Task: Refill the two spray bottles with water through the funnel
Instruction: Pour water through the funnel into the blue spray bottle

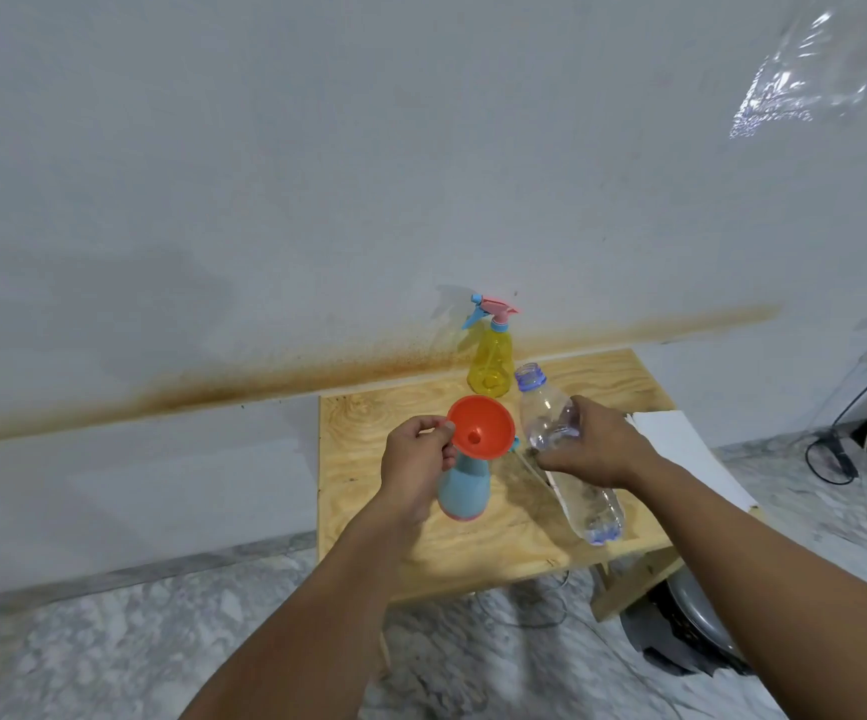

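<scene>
1. The counter point(369, 491) is pale plywood with a swirling grain, set against a grey wall point(317, 174) streaked with a rust-coloured band.
2. An orange plastic funnel point(480, 427), a smooth round cone, sits in the neck of a light blue spray bottle point(465, 491) near the counter's middle.
3. The left hand's point(415, 465) grip pinches the funnel's rim at its left side, fingers curled.
4. The right hand's point(595, 449) grip wraps a clear, ribbed plastic water bottle point(566, 444), uncapped and tilted, its blue-ringed mouth up beside the funnel's right rim.
5. A translucent yellow spray bottle point(491, 368) with a pink and blue trigger head stands upright at the counter's far edge.
6. White sheets point(680, 449) lie along the right edge.
</scene>
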